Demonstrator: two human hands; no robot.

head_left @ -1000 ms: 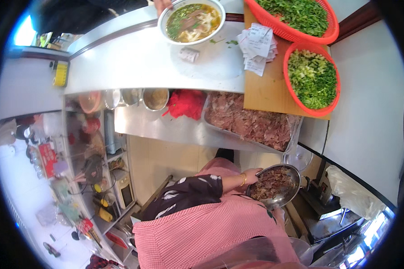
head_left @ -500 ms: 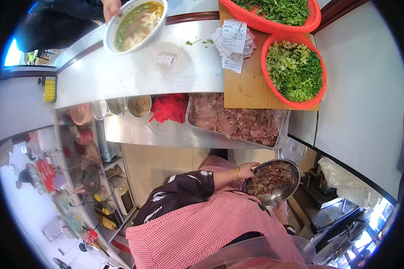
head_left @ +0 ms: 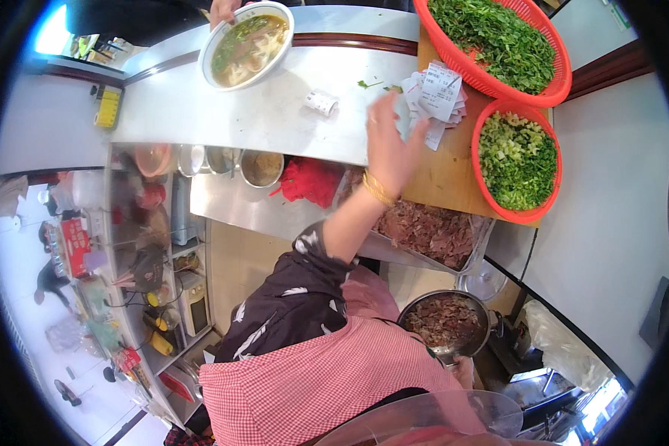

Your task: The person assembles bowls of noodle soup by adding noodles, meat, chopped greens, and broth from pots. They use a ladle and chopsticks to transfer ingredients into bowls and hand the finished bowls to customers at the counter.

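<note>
Receipts [head_left: 440, 97] are lying in a loose pile on the wooden board [head_left: 453, 178], next to the two red baskets [head_left: 478, 186] of chopped greens; my l. hand [head_left: 394, 152] is reaching up just beside them, blurred, fingers spreading wide; can't tell if it's touching paper; my r. hand [head_left: 464, 370] is showing at the metal bowl's [head_left: 482, 334] near edge, mostly hidden, so can't tell its grip; chopped meat's filling that bowl; meat tray [head_left: 485, 244] is sitting partly behind my forearm; across the counter [head_left: 163, 111], another person's hand [head_left: 224, 10] is holding a soup bowl [head_left: 207, 59], tilted.
</note>
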